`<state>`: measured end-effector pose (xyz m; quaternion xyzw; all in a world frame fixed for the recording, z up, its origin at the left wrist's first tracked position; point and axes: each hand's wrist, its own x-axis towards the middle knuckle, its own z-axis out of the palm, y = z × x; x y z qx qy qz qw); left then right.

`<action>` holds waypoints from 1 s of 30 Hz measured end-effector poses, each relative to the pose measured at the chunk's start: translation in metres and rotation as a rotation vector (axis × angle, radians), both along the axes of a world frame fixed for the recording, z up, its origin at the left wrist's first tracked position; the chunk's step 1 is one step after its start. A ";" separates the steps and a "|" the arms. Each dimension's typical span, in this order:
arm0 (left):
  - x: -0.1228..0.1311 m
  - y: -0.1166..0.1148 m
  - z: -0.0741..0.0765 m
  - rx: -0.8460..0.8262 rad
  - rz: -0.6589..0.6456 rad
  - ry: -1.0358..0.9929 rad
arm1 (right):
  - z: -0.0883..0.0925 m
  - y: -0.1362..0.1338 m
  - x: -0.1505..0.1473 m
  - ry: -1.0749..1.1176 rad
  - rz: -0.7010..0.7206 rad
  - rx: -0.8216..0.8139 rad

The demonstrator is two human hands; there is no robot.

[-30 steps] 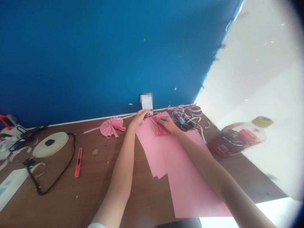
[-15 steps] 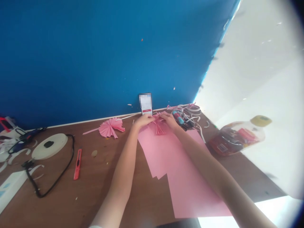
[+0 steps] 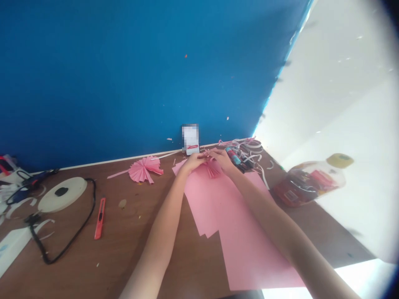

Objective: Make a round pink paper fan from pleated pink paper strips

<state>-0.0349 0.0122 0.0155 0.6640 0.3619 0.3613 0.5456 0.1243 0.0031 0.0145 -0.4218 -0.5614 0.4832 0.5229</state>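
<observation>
Both hands meet over a pleated pink paper fan (image 3: pixel 213 171), whose folds spread toward me below the fingers. My left hand (image 3: pixel 196 161) is closed on its left side, fingertips near the gathered part. From the right, my right hand (image 3: pixel 220 158) pinches it at the top. The fingers cover much of the gathered part. Beneath the hands lie pink paper sheets (image 3: pixel 227 216), overlapping on the brown table. Off to the left rests another pleated pink fan (image 3: pixel 145 169), opened wide, with a thin strip at its side.
A phone (image 3: pixel 190 139) leans against the blue wall. Right of the hands are a glue stick (image 3: pixel 233 155) and curled paper strips (image 3: pixel 254 145). A large bottle (image 3: pixel 311 180) stands at right. A red cutter (image 3: pixel 100 219), round white disc (image 3: pixel 62 194) and black cable (image 3: pixel 79 236) lie left.
My left hand has shifted slightly right, closer to my right hand. The small fan between them is more covered by the fingers. The view has moved slightly.
</observation>
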 end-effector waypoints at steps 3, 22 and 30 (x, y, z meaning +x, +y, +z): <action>0.001 0.002 -0.004 -0.042 0.055 -0.009 | 0.001 0.000 0.001 0.008 0.002 -0.008; 0.000 0.001 -0.003 0.019 0.094 0.126 | 0.018 0.001 0.010 -0.069 -0.091 0.040; -0.006 0.002 0.005 0.199 0.013 0.336 | 0.022 0.001 0.012 -0.121 -0.107 0.028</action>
